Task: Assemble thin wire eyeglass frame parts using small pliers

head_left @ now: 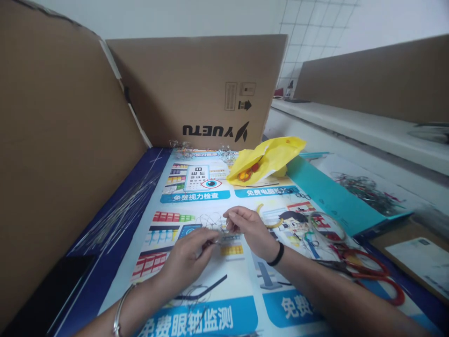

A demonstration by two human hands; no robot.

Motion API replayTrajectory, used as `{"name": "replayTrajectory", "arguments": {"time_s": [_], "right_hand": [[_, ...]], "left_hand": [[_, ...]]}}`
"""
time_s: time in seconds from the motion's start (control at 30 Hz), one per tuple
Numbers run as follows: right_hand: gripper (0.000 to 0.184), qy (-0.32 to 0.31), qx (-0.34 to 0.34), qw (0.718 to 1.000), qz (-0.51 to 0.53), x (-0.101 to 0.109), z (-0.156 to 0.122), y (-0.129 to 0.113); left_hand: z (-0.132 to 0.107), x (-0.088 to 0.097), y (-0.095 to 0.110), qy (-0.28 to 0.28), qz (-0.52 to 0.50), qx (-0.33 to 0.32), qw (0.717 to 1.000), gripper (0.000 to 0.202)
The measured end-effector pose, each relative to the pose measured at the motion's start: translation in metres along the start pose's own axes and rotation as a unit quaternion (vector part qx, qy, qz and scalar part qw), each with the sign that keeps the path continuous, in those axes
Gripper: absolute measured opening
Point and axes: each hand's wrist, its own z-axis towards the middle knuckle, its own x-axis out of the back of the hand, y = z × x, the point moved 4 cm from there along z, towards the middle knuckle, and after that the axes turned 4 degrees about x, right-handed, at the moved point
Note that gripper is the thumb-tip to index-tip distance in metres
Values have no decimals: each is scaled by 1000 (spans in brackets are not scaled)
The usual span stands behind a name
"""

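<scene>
Over the printed poster mat (196,290), my left hand (191,255) and my right hand (250,227) are close together, each closed in a pinch. Thin wire (210,219) with fine loops runs between and behind the fingertips, and both hands appear to grip it. What sits right at the fingertips is too small to make out. A curved yellow strip (271,222) lies just beyond my right hand. Loose thin strands rest on the mat below my left wrist.
Straight wires (115,217) lie at the left. Red-handled scissors (368,269) and a clear coil (328,228) are right of my right forearm. Beyond stand a yellow bag (268,159) and a teal box (322,192) beside tangled wire pieces (368,189). Cardboard panels (196,89) wall the back and left.
</scene>
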Motion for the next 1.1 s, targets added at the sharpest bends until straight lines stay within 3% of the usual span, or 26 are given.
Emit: {"name": "replayTrajectory", "arguments": {"time_s": [0.33,0.6,0.83,1.1], "right_hand": [[27,2,-14,1000,-4,1,1,1],[22,-15,34,996,-80,0,2,-15],[24,-79,86,969,-217,-18,1,-41],[10,-72,62,971,-217,-25,5,-38]], "left_hand": [[-2,-4,-3,-14,43,-11,999,23],[-9,-9,-1,-46,106,-49,992,23],[-13,-13,3,-73,139,-88,984,19],[-14,-14,5,-97,127,-91,983,22]]}}
